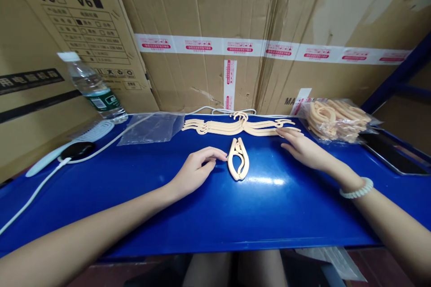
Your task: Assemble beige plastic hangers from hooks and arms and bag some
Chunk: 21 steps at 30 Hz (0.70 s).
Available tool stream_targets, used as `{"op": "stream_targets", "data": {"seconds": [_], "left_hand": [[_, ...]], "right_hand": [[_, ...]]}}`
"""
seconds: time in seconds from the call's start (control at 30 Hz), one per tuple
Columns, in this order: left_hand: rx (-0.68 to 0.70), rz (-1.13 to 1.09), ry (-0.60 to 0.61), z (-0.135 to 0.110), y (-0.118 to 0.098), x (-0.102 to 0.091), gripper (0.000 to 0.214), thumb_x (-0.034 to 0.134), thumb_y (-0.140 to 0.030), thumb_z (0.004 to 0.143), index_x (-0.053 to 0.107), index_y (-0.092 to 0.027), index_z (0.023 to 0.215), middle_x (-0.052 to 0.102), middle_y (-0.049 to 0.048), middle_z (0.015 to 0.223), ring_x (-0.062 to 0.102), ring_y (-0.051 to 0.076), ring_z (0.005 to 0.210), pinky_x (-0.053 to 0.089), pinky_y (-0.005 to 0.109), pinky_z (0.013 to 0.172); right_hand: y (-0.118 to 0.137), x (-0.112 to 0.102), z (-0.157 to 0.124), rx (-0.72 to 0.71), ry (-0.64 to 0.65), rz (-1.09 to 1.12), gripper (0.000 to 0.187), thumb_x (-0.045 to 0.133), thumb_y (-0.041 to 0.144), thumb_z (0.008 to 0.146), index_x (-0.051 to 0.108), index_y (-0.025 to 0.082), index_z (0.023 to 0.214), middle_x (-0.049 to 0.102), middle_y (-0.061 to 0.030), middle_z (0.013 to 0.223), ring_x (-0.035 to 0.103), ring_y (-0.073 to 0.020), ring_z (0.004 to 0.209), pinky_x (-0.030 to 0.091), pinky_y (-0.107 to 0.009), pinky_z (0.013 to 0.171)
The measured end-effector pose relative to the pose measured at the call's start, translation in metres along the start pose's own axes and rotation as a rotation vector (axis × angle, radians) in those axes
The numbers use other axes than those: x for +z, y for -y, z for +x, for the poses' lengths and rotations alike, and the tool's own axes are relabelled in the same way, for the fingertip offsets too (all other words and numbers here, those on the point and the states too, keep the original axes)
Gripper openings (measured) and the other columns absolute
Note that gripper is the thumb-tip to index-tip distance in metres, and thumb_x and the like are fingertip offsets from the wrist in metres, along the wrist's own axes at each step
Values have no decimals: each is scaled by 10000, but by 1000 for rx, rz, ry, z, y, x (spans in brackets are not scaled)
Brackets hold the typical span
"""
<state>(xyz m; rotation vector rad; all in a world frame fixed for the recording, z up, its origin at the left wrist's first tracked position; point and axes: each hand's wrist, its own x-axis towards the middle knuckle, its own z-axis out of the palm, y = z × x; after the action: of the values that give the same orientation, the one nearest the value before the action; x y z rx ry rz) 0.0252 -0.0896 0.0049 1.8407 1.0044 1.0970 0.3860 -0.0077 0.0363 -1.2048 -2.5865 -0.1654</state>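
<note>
A folded cream plastic hanger lies on the blue tabletop with its arms pointing away from me. My left hand is beside it, fingers loosely stretched and the fingertips at its left edge; whether they press on it I cannot tell. Farther back, several unfolded hangers lie in a row, overlapping, their hooks bunched in the middle. Over the right end of the nearest one rests my right hand, fingers extended and apart from the thumb, gripping nothing visible. A pale coiled band circles my right wrist.
Bagged folded hangers sit at the back right, beside a dark phone-like device. An empty-looking clear bag lies back left. Farther left are a water bottle, a white comb-like brush and a black puck with a cable. Cardboard boxes wall the back.
</note>
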Motion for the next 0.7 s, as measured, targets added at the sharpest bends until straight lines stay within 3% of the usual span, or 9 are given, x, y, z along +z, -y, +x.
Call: {"op": "stream_targets", "data": {"seconds": [0.13, 0.4, 0.7], "left_hand": [[8, 17, 12, 0, 2, 0, 254, 469, -155, 896, 708, -198, 969, 703, 66, 1147, 658, 224, 1088, 503, 401, 966], [22, 24, 12, 0, 0, 0, 260, 473, -129, 879, 715, -191, 949, 714, 66, 1109, 652, 216, 1072, 506, 397, 966], [-6, -17, -1, 0, -2, 0, 236, 486, -156, 894, 716, -183, 936, 717, 66, 1084, 657, 207, 1056, 523, 381, 965]], "right_hand": [[5, 5, 1, -39, 48, -13, 504, 432, 276, 999, 474, 53, 1449, 470, -255, 1500, 451, -353, 1408, 399, -544, 1162], [3, 2, 4, -49, 14, 17, 397, 446, 262, 980, 602, 144, 1326, 609, -194, 1352, 588, -337, 1258, 482, -550, 1077], [-3, 7, 6, -29, -26, 29, 389, 420, 277, 993, 633, 164, 1298, 618, -178, 1294, 624, -326, 1179, 515, -526, 1034]]}}
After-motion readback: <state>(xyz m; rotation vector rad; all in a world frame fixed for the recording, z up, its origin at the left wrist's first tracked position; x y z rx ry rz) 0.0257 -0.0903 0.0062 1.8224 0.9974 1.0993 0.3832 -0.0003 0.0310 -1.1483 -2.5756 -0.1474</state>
